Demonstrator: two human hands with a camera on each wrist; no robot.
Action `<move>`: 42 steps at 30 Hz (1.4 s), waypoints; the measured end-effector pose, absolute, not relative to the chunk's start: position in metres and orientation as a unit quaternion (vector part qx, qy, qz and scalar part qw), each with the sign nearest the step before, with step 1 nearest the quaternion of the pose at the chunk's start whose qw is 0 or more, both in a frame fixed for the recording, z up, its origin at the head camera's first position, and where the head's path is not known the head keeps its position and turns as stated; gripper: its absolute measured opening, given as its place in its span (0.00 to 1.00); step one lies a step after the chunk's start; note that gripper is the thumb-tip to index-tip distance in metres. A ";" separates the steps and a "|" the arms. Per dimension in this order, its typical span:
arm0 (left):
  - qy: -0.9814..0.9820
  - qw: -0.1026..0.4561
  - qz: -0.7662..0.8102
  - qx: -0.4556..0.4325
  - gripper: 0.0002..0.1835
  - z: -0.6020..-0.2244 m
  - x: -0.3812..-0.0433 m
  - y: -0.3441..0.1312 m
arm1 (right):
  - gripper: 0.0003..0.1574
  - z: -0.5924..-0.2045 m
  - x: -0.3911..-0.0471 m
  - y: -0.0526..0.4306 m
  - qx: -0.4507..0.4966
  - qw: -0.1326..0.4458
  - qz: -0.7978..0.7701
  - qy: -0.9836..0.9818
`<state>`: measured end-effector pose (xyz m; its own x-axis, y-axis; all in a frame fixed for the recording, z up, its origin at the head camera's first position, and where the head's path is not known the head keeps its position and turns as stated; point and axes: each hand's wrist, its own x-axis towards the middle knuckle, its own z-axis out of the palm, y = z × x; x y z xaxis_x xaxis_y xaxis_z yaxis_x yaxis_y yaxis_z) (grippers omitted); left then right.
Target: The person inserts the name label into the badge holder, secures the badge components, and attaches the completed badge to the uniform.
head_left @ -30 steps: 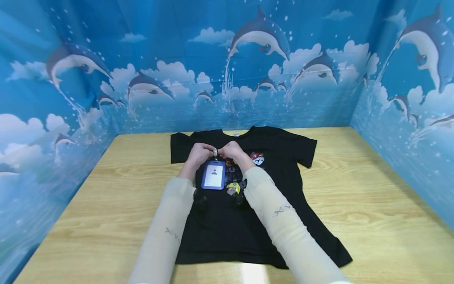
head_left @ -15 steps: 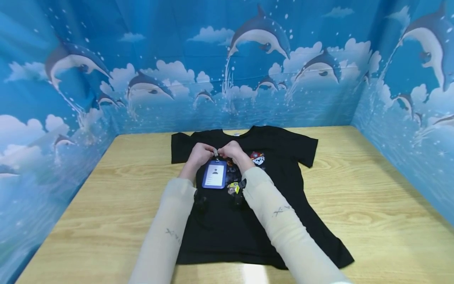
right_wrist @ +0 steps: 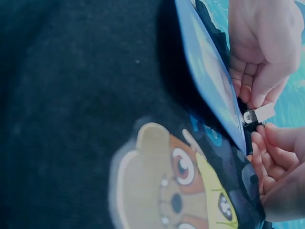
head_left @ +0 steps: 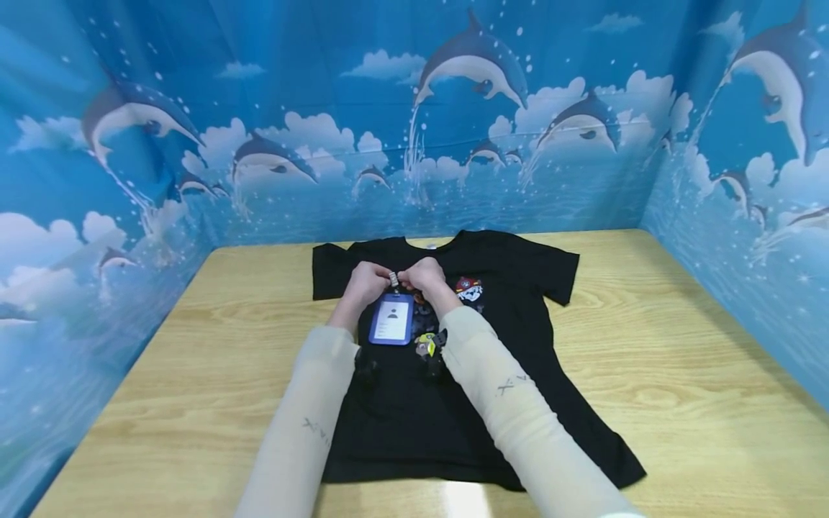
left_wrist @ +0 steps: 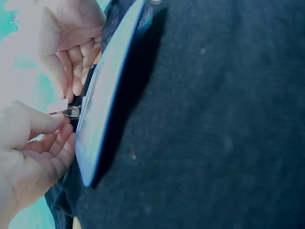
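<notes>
A blue badge holder [head_left: 391, 319] with a white card lies over the chest of a black T-shirt [head_left: 414, 432]; in the wrist views it tilts up from the cloth and casts a shadow. At its top is a small metal badge clip [right_wrist: 255, 115] with a pale tab. My left hand [head_left: 368, 280] pinches this clip from the left, thumb and fingers curled. From the other side my right hand [head_left: 424, 276] has thumb and forefinger pinched at the clip. Whether its fingertips also catch some cloth is hidden.
The shirt lies spread on a wood-grain table [head_left: 214, 374], collar away from me, with cartoon dog prints [head_left: 469, 288] on its front. A blue dolphin curtain [head_left: 414, 165] stands behind and along both sides.
Both hands stay at the clip. The clip and badge holder have shifted very slightly and turned a little; the rest looks the same.
</notes>
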<state>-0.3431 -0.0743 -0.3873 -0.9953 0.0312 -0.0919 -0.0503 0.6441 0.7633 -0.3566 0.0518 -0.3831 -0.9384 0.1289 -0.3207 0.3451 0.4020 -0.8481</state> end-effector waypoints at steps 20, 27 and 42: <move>0.925 0.040 0.378 0.008 0.10 -0.387 -0.342 -0.074 | 0.09 -0.383 -0.352 0.050 0.131 0.080 -0.486 0.861; 0.924 0.041 0.380 0.001 0.12 -0.385 -0.342 -0.071 | 0.09 -0.382 -0.353 0.051 0.132 0.068 -0.477 0.866; 0.924 0.045 0.381 0.003 0.10 -0.385 -0.340 -0.072 | 0.11 -0.382 -0.351 0.053 0.072 0.113 -0.496 0.858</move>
<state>-0.3403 -0.0719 -0.3846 -0.9959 0.0405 -0.0808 -0.0282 0.7101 0.7035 -0.3508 0.0533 -0.3818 -0.9640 0.0111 -0.2656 0.2356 0.4980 -0.8345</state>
